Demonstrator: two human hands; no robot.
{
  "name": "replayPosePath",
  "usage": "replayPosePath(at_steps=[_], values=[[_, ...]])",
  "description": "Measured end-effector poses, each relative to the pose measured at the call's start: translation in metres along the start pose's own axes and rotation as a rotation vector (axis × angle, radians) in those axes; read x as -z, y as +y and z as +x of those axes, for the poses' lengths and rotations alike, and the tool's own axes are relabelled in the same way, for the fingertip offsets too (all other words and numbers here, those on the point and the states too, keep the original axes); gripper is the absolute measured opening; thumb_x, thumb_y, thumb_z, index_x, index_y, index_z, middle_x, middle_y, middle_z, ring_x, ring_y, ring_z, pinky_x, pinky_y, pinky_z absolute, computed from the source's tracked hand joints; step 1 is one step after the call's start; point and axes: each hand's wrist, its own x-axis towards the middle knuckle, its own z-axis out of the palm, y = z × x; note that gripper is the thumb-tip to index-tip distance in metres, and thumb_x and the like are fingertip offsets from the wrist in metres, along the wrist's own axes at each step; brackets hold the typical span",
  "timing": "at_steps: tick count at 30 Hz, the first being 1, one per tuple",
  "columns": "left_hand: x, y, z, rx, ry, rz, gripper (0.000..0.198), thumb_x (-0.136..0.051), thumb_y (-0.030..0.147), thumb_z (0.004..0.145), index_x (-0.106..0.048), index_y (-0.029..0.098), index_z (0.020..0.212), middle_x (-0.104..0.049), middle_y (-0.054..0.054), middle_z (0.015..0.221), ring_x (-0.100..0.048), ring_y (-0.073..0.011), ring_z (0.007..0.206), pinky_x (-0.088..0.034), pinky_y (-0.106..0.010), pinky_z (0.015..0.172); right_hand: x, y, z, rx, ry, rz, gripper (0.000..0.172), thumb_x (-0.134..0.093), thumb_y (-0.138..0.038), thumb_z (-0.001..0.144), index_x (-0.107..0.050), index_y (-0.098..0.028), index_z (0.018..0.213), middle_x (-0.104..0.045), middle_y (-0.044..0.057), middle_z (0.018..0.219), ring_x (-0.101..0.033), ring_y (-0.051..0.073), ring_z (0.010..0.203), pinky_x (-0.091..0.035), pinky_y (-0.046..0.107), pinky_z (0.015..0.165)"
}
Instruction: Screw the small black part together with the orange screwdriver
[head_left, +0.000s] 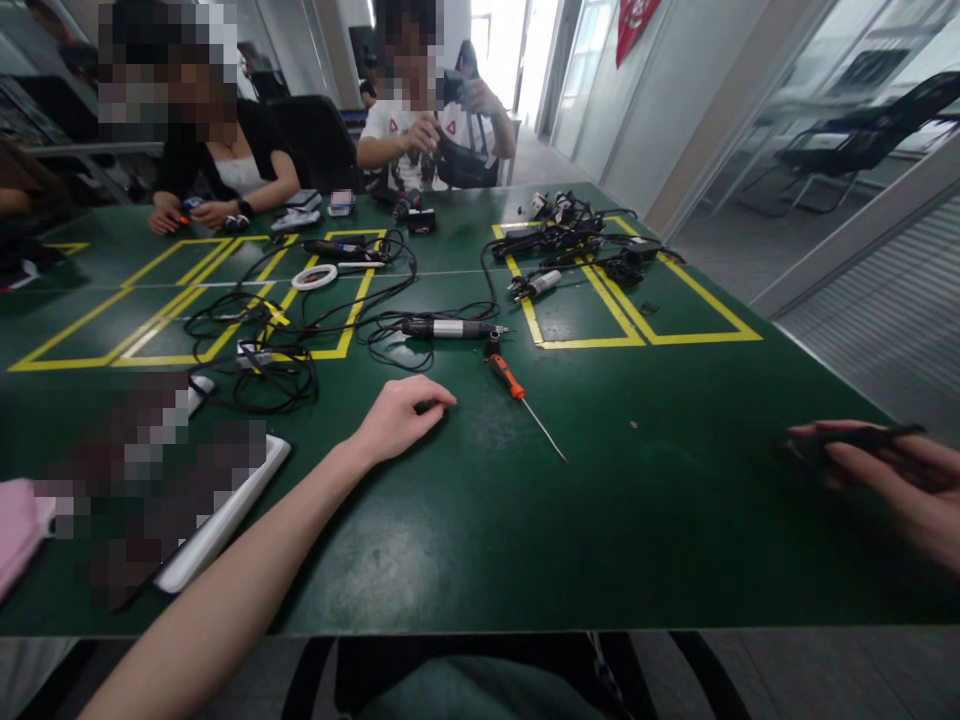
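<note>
My left hand (401, 418) rests on the green table, loosely bent, with a gap between thumb and forefinger and nothing visible in it. To its right lies a screwdriver (507, 376) with an orange and black handle, its long thin shaft pointing toward me. Beyond them is a black and silver electric screwdriver (450, 328) with its cable; a small black piece (493, 345) sits by its tip. At the far right edge, my right hand (892, 490) is closed around a dark object (855, 438). Motion blur hides what kind it is.
Black cables (277, 385) lie coiled at left, near two blurred-out devices (225, 530). More tools and cables (555, 235) pile up at back right, over yellow tape outlines (705, 338). A white tape ring (315, 277) lies farther back. Two people sit across the table (480, 560).
</note>
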Motion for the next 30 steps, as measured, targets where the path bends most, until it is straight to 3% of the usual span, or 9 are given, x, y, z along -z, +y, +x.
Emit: replayPosePath(at_steps=[2,3,5,7,9,11,17,24,30], values=[[-0.003,0.006,0.000,0.014,0.010,-0.069,0.018,-0.068,0.015,0.095,-0.085,0.022,0.097,-0.085,-0.005,0.096,-0.080,-0.0197,0.090,-0.064,-0.033,0.086,-0.020,-0.058,0.005,-0.139,-0.113,0.315,0.086,-0.074,-0.102,0.051,-0.080,-0.026,0.090,-0.084,0.025,0.102,-0.068,0.024,0.059,-0.062,0.048,0.063],[-0.005,0.010,0.000,0.022,0.023,-0.109,0.016,-0.070,0.017,0.095,-0.085,0.022,0.097,-0.085,-0.005,0.096,-0.080,-0.0196,0.089,-0.064,-0.032,0.085,-0.032,-0.087,0.007,-0.128,-0.191,0.420,0.084,-0.080,-0.097,0.050,-0.080,-0.024,0.090,-0.083,0.025,0.102,-0.066,0.022,0.059,-0.060,0.046,0.061],[-0.008,0.019,0.000,0.053,0.019,-0.191,0.012,-0.074,0.021,0.096,-0.086,0.022,0.097,-0.085,-0.005,0.096,-0.080,-0.0197,0.087,-0.064,-0.031,0.081,-0.060,-0.141,0.006,-0.013,-0.410,0.573,0.067,-0.086,-0.080,0.068,-0.080,-0.020,0.098,-0.083,0.022,0.104,-0.070,0.024,0.068,-0.059,0.041,0.060],[-0.011,0.027,-0.001,0.068,0.020,-0.237,0.011,-0.076,0.023,0.096,-0.086,0.021,0.096,-0.085,-0.006,0.094,-0.081,-0.0204,0.087,-0.064,-0.032,0.081,-0.093,-0.184,0.002,0.095,-0.537,0.628,0.047,-0.082,-0.062,0.079,-0.082,-0.020,0.099,-0.083,0.014,0.099,-0.072,0.024,0.078,-0.058,0.035,0.063],[-0.011,0.031,-0.002,0.058,0.020,-0.246,0.011,-0.076,0.024,0.096,-0.086,0.021,0.095,-0.086,-0.006,0.093,-0.081,-0.0203,0.085,-0.064,-0.031,0.080,-0.125,-0.215,-0.003,0.311,-0.687,0.609,0.031,-0.071,-0.044,0.090,-0.082,-0.017,0.100,-0.075,0.006,0.079,-0.061,0.017,0.065,-0.049,0.030,0.060],[-0.009,0.031,-0.002,0.038,0.058,-0.206,0.011,-0.076,0.026,0.097,-0.086,0.021,0.095,-0.086,-0.006,0.092,-0.080,-0.0199,0.083,-0.064,-0.030,0.079,-0.152,-0.236,-0.008,0.354,-0.738,0.622,0.024,-0.073,-0.039,0.086,-0.079,-0.016,0.091,-0.059,-0.002,0.059,-0.049,0.013,0.055,-0.040,0.027,0.053],[-0.008,0.024,-0.003,0.041,0.173,-0.069,0.013,-0.078,0.031,0.098,-0.085,0.022,0.093,-0.085,-0.004,0.088,-0.079,-0.0196,0.077,-0.064,-0.031,0.079,-0.188,-0.250,-0.014,0.311,-0.739,0.663,0.024,-0.064,-0.034,0.091,-0.075,-0.014,0.097,-0.054,-0.004,0.061,-0.043,0.011,0.053,-0.032,0.025,0.050],[-0.013,0.027,-0.005,0.041,0.201,-0.045,0.017,-0.079,0.034,0.097,-0.083,0.020,0.089,-0.083,-0.004,0.085,-0.076,-0.0179,0.074,-0.063,-0.029,0.077,-0.192,-0.249,-0.020,0.303,-0.729,0.672,0.019,-0.068,-0.030,0.091,-0.074,-0.015,0.101,-0.058,-0.003,0.062,-0.049,0.012,0.055,-0.037,0.025,0.054],[-0.013,0.025,-0.004,-0.059,0.203,-0.048,0.025,-0.079,0.041,0.099,-0.080,0.019,0.086,-0.081,-0.004,0.083,-0.073,-0.0166,0.072,-0.060,-0.028,0.073,-0.193,-0.250,-0.022,0.319,-0.753,0.674,0.025,-0.070,-0.022,0.089,-0.077,-0.012,0.111,-0.062,-0.002,0.066,-0.052,0.012,0.057,-0.041,0.025,0.059]])
